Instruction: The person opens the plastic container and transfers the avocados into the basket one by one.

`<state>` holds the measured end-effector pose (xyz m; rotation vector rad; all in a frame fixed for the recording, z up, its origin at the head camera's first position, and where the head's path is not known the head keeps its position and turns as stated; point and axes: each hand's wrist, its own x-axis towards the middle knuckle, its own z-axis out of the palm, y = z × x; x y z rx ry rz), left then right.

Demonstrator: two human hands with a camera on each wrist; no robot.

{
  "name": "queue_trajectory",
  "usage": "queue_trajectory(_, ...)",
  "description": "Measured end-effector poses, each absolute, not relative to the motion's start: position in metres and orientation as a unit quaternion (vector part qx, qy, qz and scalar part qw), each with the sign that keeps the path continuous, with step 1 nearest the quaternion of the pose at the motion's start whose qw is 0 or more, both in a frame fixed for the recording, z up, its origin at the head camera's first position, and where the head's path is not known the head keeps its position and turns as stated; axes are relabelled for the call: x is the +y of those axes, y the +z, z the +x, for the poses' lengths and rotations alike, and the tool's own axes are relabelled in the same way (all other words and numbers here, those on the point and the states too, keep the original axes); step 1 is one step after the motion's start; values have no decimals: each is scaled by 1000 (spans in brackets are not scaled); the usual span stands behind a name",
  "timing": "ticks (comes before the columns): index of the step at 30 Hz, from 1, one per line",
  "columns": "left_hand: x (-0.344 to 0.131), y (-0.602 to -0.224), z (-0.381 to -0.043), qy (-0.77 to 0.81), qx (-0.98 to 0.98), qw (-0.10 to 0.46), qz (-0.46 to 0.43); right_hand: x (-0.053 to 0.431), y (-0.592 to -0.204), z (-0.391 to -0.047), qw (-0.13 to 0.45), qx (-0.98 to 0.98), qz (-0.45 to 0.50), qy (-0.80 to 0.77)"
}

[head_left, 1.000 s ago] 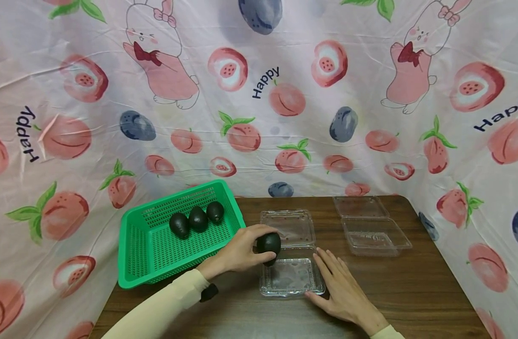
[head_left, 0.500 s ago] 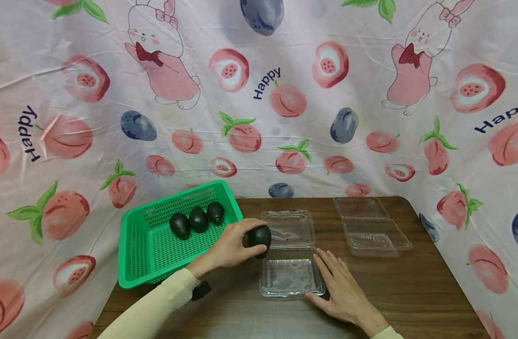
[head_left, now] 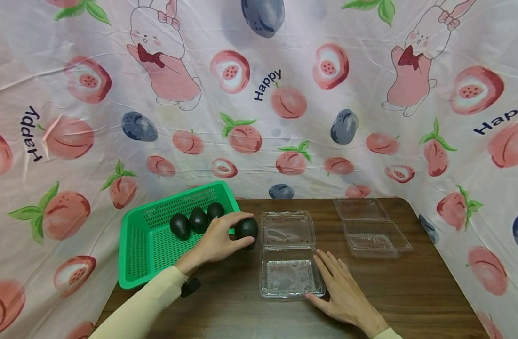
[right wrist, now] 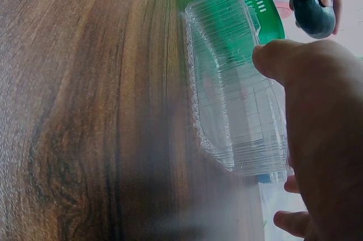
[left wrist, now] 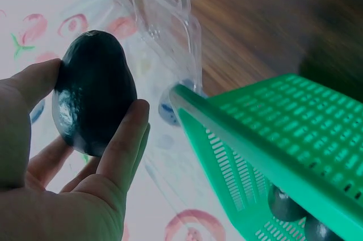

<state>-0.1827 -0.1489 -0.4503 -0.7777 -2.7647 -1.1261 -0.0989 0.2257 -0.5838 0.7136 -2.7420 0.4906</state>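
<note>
My left hand [head_left: 218, 241] grips a dark avocado [head_left: 246, 230] between thumb and fingers, held up between the green basket and the near clear container. The left wrist view shows the avocado [left wrist: 93, 93] from close up, pinched at its sides. Three more avocados [head_left: 198, 220] lie in a row inside the green basket [head_left: 129, 254]. In front of me an opened clear plastic clamshell container [head_left: 290, 278] lies on the table, its lid folded back. My right hand [head_left: 341, 294] rests with straight fingers along the container's right edge; the thumb is at its front corner.
A second opened clear clamshell container [head_left: 373, 238] stands at the back right of the wooden table [head_left: 424, 292]. Behind the table and along both sides hangs a fruit-and-rabbit printed cloth [head_left: 309, 122].
My left hand has carried the avocado leftward, from over the near container's left edge toward the basket. The right hand has stayed in place at the container.
</note>
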Motion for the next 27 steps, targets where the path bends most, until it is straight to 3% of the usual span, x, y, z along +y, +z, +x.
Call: queue_trajectory(27,-212,-437,-194,-332,-926,80,-160,225,-583,-99,130,-947,245,165)
